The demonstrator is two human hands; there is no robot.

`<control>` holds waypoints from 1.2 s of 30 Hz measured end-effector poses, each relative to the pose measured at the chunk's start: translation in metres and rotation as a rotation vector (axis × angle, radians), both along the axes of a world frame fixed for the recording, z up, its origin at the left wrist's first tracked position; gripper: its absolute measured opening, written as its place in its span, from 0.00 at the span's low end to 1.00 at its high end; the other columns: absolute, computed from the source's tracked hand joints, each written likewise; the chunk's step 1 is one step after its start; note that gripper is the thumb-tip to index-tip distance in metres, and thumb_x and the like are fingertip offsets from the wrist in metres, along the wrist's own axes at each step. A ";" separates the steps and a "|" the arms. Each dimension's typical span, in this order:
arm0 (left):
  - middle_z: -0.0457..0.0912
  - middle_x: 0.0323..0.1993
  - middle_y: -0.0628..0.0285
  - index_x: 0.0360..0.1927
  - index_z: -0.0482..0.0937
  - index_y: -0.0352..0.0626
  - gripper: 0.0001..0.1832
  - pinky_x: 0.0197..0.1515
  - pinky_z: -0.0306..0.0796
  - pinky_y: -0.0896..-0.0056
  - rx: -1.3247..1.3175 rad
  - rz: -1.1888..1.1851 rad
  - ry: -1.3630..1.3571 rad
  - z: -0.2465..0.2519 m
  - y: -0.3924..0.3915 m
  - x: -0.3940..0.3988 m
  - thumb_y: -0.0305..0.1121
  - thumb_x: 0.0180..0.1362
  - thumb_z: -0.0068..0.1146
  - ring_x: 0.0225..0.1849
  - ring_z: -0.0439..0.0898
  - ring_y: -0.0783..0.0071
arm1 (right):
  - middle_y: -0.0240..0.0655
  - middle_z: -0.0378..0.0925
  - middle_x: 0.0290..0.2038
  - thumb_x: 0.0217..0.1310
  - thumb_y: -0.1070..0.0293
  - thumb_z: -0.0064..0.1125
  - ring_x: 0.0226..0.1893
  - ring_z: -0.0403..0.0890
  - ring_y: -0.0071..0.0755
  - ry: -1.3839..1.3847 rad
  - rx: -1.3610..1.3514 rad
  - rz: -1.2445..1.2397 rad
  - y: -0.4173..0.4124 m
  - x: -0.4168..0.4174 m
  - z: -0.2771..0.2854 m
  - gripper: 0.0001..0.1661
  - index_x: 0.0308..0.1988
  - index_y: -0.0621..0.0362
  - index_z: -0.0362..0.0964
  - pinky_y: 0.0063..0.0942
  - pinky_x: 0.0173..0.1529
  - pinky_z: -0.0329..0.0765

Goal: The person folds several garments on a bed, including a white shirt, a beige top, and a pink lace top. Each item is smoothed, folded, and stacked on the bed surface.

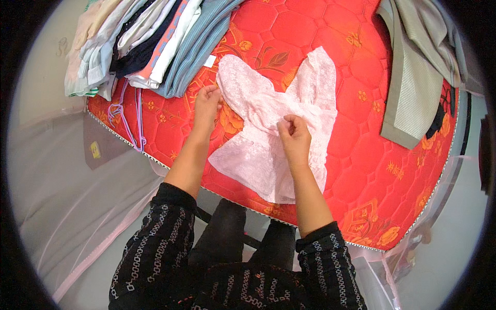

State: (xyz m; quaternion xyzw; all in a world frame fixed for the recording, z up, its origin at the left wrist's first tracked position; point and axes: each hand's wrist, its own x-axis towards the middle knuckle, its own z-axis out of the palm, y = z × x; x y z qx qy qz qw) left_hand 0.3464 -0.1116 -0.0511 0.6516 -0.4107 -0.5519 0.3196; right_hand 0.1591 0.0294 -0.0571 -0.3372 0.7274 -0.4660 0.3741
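Note:
A pale pink lacy garment [267, 162] lies spread on a red quilted bed cover [360, 162], its two sleeves pointing away from me and its flared hem towards me. My left hand [208, 106] is beside the outer edge of the left sleeve, fingers loosely curled, with no cloth visible in them. Over the middle of the garment, my right hand [296, 135] has its thumb and fingertips drawn together. Whether they pinch the cloth is hidden. Folds and wrinkles run across the garment's waist.
Several folded clothes [155, 46] stand in a row at the upper left. Purple hangers [135, 124] lie below them near the bed's edge. A beige garment [410, 85] is at the right, with a dark item [437, 123] beside it. Sheer netting [89, 224] hangs around the bed.

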 end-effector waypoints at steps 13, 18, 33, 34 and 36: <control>0.74 0.18 0.55 0.24 0.70 0.35 0.09 0.27 0.68 0.61 -0.762 -0.455 -0.578 0.015 0.037 -0.056 0.30 0.44 0.54 0.23 0.75 0.56 | 0.37 0.72 0.40 0.60 0.66 0.48 0.35 0.74 0.27 -1.209 -0.109 -0.514 -0.028 0.010 0.009 0.17 0.46 0.64 0.63 0.21 0.38 0.74; 0.74 0.19 0.53 0.27 0.70 0.39 0.08 0.26 0.69 0.63 -0.290 -0.642 -0.482 0.048 0.063 -0.096 0.31 0.46 0.54 0.23 0.76 0.59 | 0.40 0.73 0.40 0.61 0.64 0.47 0.33 0.76 0.29 -0.844 -0.236 -0.548 -0.009 -0.013 0.026 0.18 0.47 0.65 0.63 0.22 0.35 0.75; 0.76 0.31 0.64 0.41 0.71 0.37 0.10 0.30 0.68 0.81 0.273 -0.510 0.368 0.000 0.094 -0.143 0.24 0.55 0.44 0.29 0.74 0.81 | 0.41 0.70 0.39 0.60 0.73 0.46 0.31 0.75 0.33 -1.014 -0.148 -0.582 0.009 -0.083 0.021 0.14 0.46 0.66 0.61 0.25 0.35 0.76; 0.76 0.30 0.65 0.40 0.71 0.38 0.09 0.29 0.67 0.82 0.305 -0.465 0.365 0.002 0.092 -0.138 0.24 0.55 0.44 0.27 0.73 0.82 | 0.41 0.70 0.38 0.59 0.75 0.46 0.30 0.75 0.33 -0.964 -0.083 -0.602 0.014 -0.089 0.009 0.14 0.46 0.66 0.60 0.24 0.34 0.76; 0.75 0.30 0.64 0.37 0.71 0.38 0.09 0.28 0.66 0.83 0.223 -0.407 0.293 0.006 0.084 -0.106 0.22 0.54 0.41 0.24 0.72 0.83 | 0.34 0.70 0.29 0.55 0.75 0.51 0.25 0.71 0.24 -0.715 -0.092 -0.503 0.011 -0.083 0.019 0.09 0.39 0.65 0.66 0.17 0.28 0.70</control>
